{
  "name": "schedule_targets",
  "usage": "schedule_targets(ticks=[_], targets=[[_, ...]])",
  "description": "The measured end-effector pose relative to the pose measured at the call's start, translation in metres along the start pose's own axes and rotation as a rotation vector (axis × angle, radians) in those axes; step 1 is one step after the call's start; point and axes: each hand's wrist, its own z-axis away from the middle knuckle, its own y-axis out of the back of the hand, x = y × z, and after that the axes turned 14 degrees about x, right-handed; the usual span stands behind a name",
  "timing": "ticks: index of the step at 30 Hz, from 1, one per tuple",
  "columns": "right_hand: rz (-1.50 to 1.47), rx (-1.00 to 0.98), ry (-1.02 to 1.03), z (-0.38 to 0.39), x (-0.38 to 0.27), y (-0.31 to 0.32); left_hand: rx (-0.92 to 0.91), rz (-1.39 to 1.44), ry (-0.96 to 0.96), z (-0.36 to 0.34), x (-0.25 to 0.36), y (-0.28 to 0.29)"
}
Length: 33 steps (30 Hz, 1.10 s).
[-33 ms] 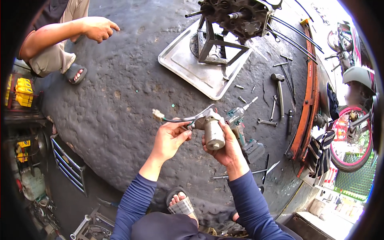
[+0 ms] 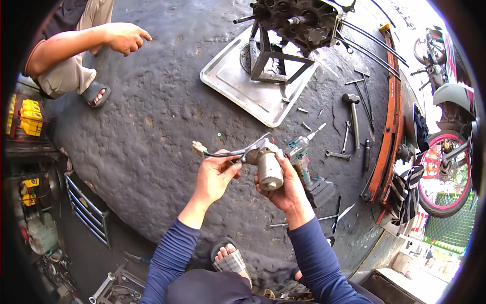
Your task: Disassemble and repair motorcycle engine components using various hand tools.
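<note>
A small cylindrical electric motor, like a starter motor (image 2: 270,175), is held in front of me by my right hand (image 2: 287,191), which is closed around the metal can. The thumb lies along its right side. My left hand (image 2: 213,178) pinches by its thumb and fingertips at the wire close to the motor's left end; the exact grip is partly hidden. From there a dark wire (image 2: 223,152) runs left over the fingers to a pale plug connector (image 2: 199,147). Just behind my right hand a teal cordless driver (image 2: 302,161) lies on the ground.
Ahead, an engine block (image 2: 298,23) sits on a metal stand in a silver tray (image 2: 238,93). To the right lie a hammer (image 2: 354,119), wrenches (image 2: 338,155) and an orange rail (image 2: 390,126). At upper left another person's hand (image 2: 126,38) reaches out. A motorcycle wheel (image 2: 445,175) stands far right.
Both hands and the motor have barely shifted. The grips look the same.
</note>
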Motion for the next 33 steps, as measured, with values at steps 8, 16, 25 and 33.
schedule_targets(ticks=[8,16,25,33], targets=[[-0.066,-0.068,0.046,0.029,-0.027,-0.002,-0.022,0.074,0.041,-0.025,0.022,-0.027],[0.023,-0.316,0.208,0.118,-0.179,-0.034,-0.262,-0.329,-0.635,-0.078,0.199,-0.121],[0.162,-0.174,0.700,0.118,-0.305,-0.126,-0.147,-0.289,-0.435,-0.187,0.308,-0.208],[0.276,-0.037,0.816,0.033,-0.332,-0.182,-0.027,-0.492,-0.667,-0.291,0.286,-0.179]])
